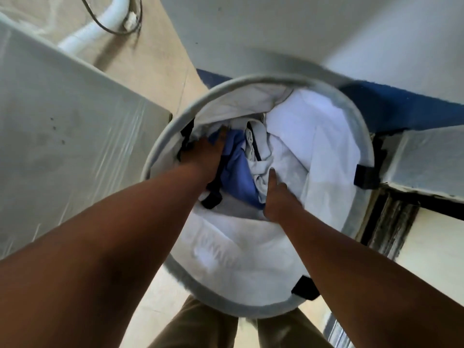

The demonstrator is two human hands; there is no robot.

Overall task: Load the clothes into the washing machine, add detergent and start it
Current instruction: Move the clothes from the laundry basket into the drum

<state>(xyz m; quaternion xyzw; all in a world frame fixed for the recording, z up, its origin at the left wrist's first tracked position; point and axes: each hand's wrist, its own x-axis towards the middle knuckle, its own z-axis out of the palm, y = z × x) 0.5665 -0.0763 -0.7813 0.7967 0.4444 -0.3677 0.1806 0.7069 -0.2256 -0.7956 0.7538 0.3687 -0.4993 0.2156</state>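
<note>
Head view: both arms reach into the round grey-rimmed fabric laundry hamper (pixel 160 136). Left hand (pixel 208 156) grip buried in blue cloth (pixel 238 177), right hand (pixel 276 199) grip pressing white garments (pixel 313 136), gathering a load; closure unclear.

Crumpled clothes are lying heaped inside the round grey-rimmed laundry basket (pixel 361 126): a blue garment (pixel 238 177) is bunching between both hands, a white garment (pixel 313 146) is spreading beyond the right hand, touching it.
</note>
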